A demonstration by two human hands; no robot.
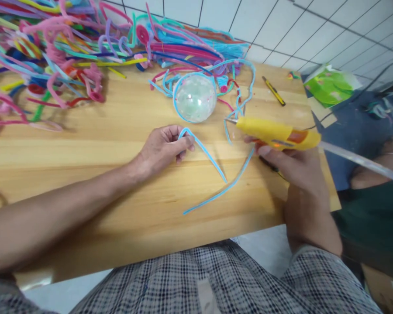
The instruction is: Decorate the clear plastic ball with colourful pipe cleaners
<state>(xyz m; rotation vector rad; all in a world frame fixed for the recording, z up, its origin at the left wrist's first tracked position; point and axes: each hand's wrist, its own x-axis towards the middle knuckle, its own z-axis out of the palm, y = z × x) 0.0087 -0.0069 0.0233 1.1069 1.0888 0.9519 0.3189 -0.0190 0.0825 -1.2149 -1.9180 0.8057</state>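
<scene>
My left hand (167, 146) pinches a bent light-blue pipe cleaner (208, 155) near its fold, and one end slants down to the right. In my right hand (284, 161) is a yellow glue gun (275, 131), its nozzle pointing left and a clear glue stick (363, 161) coming out of its back. A second light-blue pipe cleaner (218, 192) curves from beside the right fingers down to the left. Just beyond my hands sits a clear round ball (194, 98) with a blue strip around its edge.
Heaps of coloured pipe cleaners (59, 52) cover the table's back left and back middle. A yellow cutter (274, 91) lies at the back right, near a green packet (330, 85). Another person's arm (380, 163) shows at the right edge.
</scene>
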